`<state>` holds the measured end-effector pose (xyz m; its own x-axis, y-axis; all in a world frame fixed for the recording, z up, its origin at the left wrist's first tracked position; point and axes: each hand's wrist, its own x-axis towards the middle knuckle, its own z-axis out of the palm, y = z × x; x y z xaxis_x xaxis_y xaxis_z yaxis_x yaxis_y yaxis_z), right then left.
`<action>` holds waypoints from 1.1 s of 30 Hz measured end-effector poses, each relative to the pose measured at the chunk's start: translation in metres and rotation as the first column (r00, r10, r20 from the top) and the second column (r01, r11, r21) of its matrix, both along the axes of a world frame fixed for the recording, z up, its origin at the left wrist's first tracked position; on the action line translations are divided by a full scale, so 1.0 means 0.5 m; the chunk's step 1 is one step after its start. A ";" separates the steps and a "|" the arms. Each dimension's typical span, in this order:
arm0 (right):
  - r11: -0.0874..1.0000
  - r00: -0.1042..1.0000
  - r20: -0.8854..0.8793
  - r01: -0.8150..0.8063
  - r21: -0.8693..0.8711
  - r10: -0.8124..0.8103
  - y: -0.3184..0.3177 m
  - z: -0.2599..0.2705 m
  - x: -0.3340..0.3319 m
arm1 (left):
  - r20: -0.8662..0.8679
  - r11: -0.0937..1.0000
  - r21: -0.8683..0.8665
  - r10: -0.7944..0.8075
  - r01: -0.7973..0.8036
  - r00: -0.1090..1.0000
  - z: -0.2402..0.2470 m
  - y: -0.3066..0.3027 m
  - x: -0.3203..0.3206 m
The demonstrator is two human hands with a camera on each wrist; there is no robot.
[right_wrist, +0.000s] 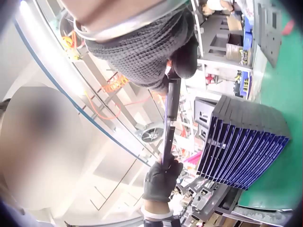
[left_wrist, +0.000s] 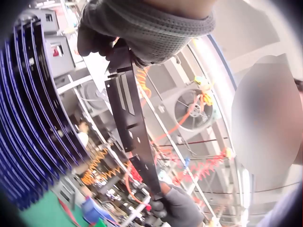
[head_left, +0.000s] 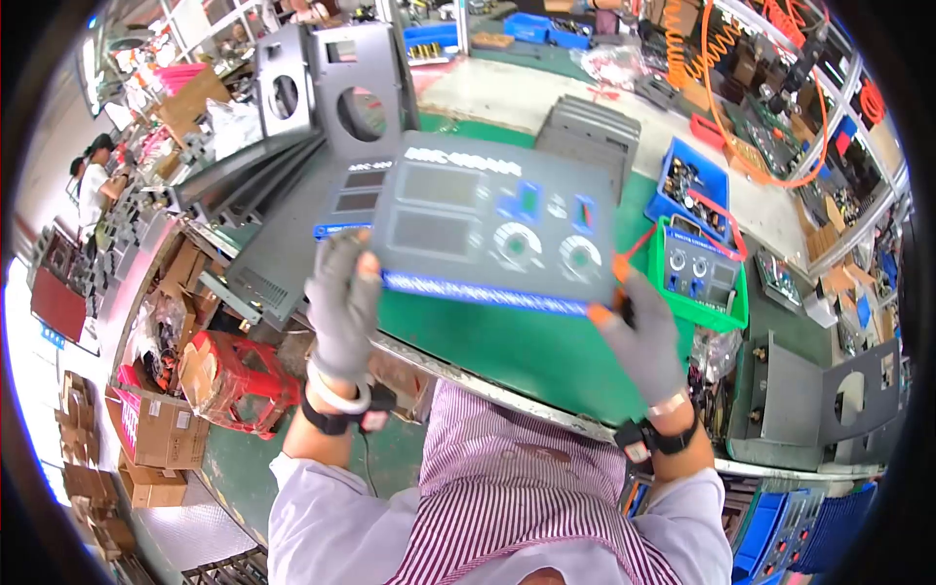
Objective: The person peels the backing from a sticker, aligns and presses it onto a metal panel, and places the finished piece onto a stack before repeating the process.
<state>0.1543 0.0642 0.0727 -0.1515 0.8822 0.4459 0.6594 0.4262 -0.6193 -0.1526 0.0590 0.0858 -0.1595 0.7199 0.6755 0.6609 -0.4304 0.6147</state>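
Observation:
A dark grey control panel (head_left: 453,234) with two display windows, dial markings and a blue lower edge is held up above the green table. My gloved left hand (head_left: 343,307) grips its left end, and my gloved right hand (head_left: 645,341) grips its lower right corner. Seen edge-on in the left wrist view, the panel (left_wrist: 130,109) runs between the left hand (left_wrist: 137,33) and the right hand (left_wrist: 177,208). In the right wrist view the right hand (right_wrist: 147,52) pinches one end of the panel, with the left hand (right_wrist: 162,182) at the other.
Behind the held panel lies a stack of similar blue-edged panels (right_wrist: 246,142). At the right are a blue bin (head_left: 690,185) of parts and a green tray (head_left: 741,310) holding a panel unit. Large grey housings (head_left: 361,93) stand at the back left; a red stool (head_left: 244,382) is below.

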 end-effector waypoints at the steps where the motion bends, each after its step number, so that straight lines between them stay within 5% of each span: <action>1: 0.999 1.000 0.020 -0.020 0.041 0.019 0.040 0.004 -0.039 | -0.041 0.992 0.123 -0.006 0.011 0.999 0.002 0.034 -0.042; 4: 0.998 0.998 0.012 -0.068 0.000 0.068 0.136 0.023 -0.148 | 0.018 0.978 -0.083 0.191 -0.189 0.981 -0.004 0.090 -0.140; 7: 0.979 0.989 0.064 -0.120 -0.166 0.132 0.201 0.023 -0.202 | -0.045 0.954 -0.124 0.270 -0.274 0.962 -0.057 0.150 -0.235; 8: 0.972 0.985 0.106 -0.109 -0.208 0.133 0.214 0.020 -0.212 | 0.057 0.958 -0.167 0.244 -0.231 0.968 -0.085 0.173 -0.258; 10: 0.966 0.978 0.153 -0.102 -0.236 0.140 0.232 0.011 -0.224 | -0.090 0.908 -0.276 0.302 -0.315 0.949 -0.068 0.169 -0.246; 13: 0.968 0.975 0.171 -0.101 -0.229 0.143 0.237 -0.004 -0.227 | -0.202 0.918 -0.216 0.291 -0.333 0.935 -0.082 0.171 -0.247; 21: 0.969 0.977 0.137 -0.132 -0.209 0.162 0.227 -0.014 -0.213 | 0.100 0.924 -0.322 0.248 -0.204 0.964 -0.094 0.165 -0.243; 23: 0.981 0.992 -0.003 -0.128 -0.144 0.129 0.257 -0.070 -0.179 | 0.326 0.965 -0.127 0.257 -0.228 0.910 -0.116 0.152 -0.226; 26: 0.975 0.999 -0.012 -0.036 -0.219 0.035 0.309 -0.107 -0.096 | 0.140 0.935 0.171 0.290 -0.312 0.947 -0.140 0.071 -0.151; 27: 0.963 1.000 0.016 0.005 -0.271 0.000 0.330 -0.114 -0.060 | -0.055 0.967 0.077 0.247 -0.242 0.967 -0.196 0.047 -0.152; 28: 0.948 0.991 0.136 0.058 -0.312 -0.016 0.367 -0.140 -0.022 | -0.053 1.000 0.025 0.000 0.002 0.999 -0.246 0.048 -0.133; 29: 0.931 0.966 0.257 0.112 -0.348 -0.020 0.403 -0.175 0.016 | -0.275 0.994 -0.073 -0.098 0.081 0.957 -0.290 0.033 -0.102; 30: 0.934 0.944 0.321 0.179 -0.308 -0.075 0.427 -0.204 0.046 | -0.551 0.970 -0.113 -0.242 0.216 0.798 -0.315 0.037 -0.081; 33: 0.891 0.855 0.454 0.387 -0.236 -0.251 0.489 -0.246 0.116 | -0.539 0.950 -0.237 -0.301 0.200 0.787 -0.363 0.054 -0.029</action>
<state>0.2123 0.3086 -0.0504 0.0580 0.9927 0.1058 0.9426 -0.0196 -0.3333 -0.1673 0.0860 -0.0956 0.4133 0.7854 0.4608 0.7926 -0.5594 0.2424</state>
